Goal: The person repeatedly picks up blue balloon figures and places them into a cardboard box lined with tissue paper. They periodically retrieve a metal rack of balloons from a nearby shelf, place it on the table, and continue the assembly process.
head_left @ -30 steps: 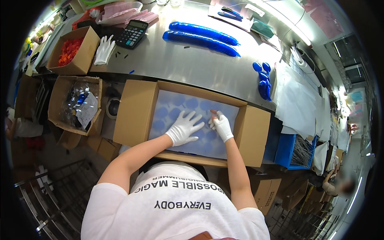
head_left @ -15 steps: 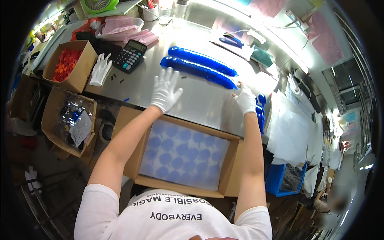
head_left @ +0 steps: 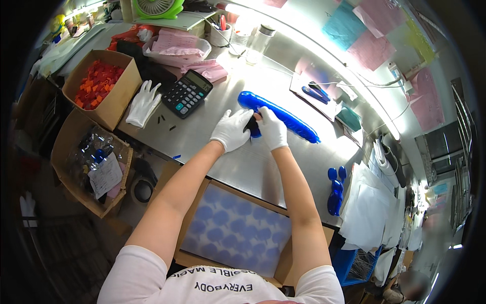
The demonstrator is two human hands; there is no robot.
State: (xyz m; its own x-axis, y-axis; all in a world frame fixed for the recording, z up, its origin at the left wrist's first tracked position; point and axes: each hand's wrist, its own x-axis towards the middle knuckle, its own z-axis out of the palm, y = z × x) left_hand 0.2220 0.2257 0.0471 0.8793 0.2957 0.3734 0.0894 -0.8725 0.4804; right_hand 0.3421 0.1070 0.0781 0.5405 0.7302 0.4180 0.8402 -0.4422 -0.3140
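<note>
My left hand (head_left: 232, 133) and my right hand (head_left: 272, 128), both in white gloves with bare fingertips showing on the right, meet over the metal bench. Their fingers close around a dark, glossy blue piece (head_left: 254, 127); most of it is hidden, so its full shape cannot be made out. Just beyond my fingers lies a long, shiny blue row (head_left: 283, 115), slanting down to the right. Several glossy blue rounded pieces (head_left: 335, 196) rest by the bench's right edge. An open carton (head_left: 185, 228) in front of me holds round blue shapes under a translucent sheet (head_left: 235, 230).
Left on the bench are a calculator (head_left: 186, 94), a spare white glove (head_left: 143, 104) and a carton of red and orange pieces (head_left: 119, 96). Below stands a carton with clear wrapping (head_left: 63, 162). White sheets (head_left: 369, 202) overhang the right, above a blue crate (head_left: 349, 263).
Both hands have come together, the right moving left from the rows' right end. Two long blue rows lay on the bench before; one shows now. The view has shifted.
</note>
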